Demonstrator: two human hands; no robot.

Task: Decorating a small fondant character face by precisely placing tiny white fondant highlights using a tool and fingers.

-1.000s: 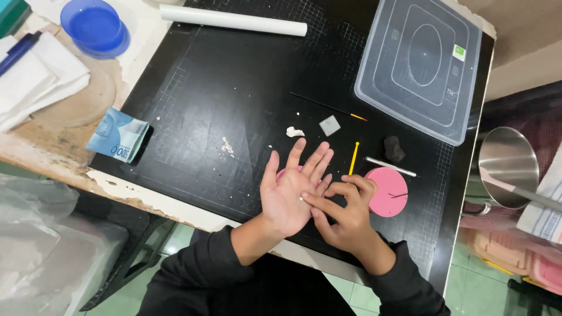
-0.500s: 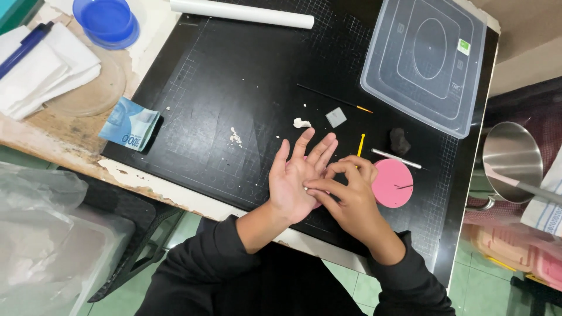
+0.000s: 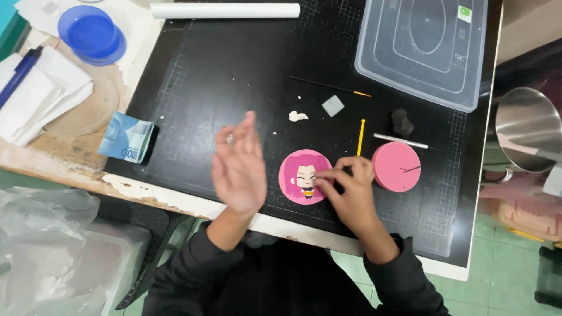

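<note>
Pink disc with the little figure (image 3: 305, 176) lying flat on the black cutting mat (image 3: 234, 70), near the desk's front edge. Right hand (image 3: 346, 190) pinching at its right side, left hand (image 3: 239, 167) open, lifted, holding nothing. Probably soft clay, light, easily dented; best handled by the rim.

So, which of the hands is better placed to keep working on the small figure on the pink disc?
The right hand: its fingertips already touch the pink disc with the figure. The left hand is open, raised and blurred, apart from the disc.
</note>
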